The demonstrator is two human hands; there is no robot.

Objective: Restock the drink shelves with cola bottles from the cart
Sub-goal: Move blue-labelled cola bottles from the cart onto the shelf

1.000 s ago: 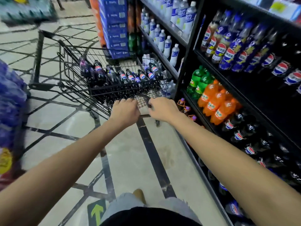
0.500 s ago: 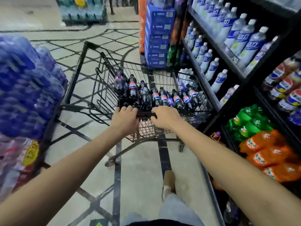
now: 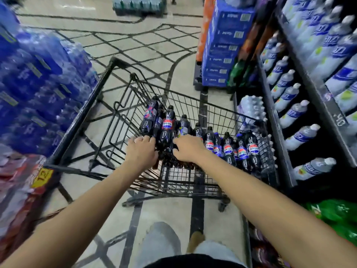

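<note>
The setting is a shop aisle with a pale tiled floor [image 3: 119, 35] crossed by dark inlaid lines. Shrink-wrapped blue bottle packs [image 3: 38, 78] fill the left edge of the frame. A stack of blue cartons [image 3: 226, 45] stands at upper centre-right. Black drink shelves [image 3: 318, 88] run down the right side, loaded with rows of white bottles [image 3: 293, 111]. Green bottles [image 3: 338, 213] show at lower right.

**Position of the stock.** The wire cart [image 3: 193, 105] stands at centre frame, just beside the shelves. The cola bottles [image 3: 227, 147] stand upright in a packed row along the near side of the basket, from its left part to its right wall.

**State of the hands.** Both arms reach forward from the bottom of the frame.
- The left hand [image 3: 142, 151] has its fingers curled over the near rail of the cart, beside the leftmost bottles.
- The right hand [image 3: 188, 147] lies over the same rail with its fingers bent toward the bottle tops. The frame is blurred there, so it is not possible to say whether it grips the rail, a bottle or nothing.

**Progress.** No bottle is lifted clear of the basket, and the row appears full. The shelf section in view carries no cola, and no open cola slot is visible. Judged from this, restocking has not begun: every bottle in the cart remains to be moved, and the correct shelf position remains to be reached or identified.
</note>
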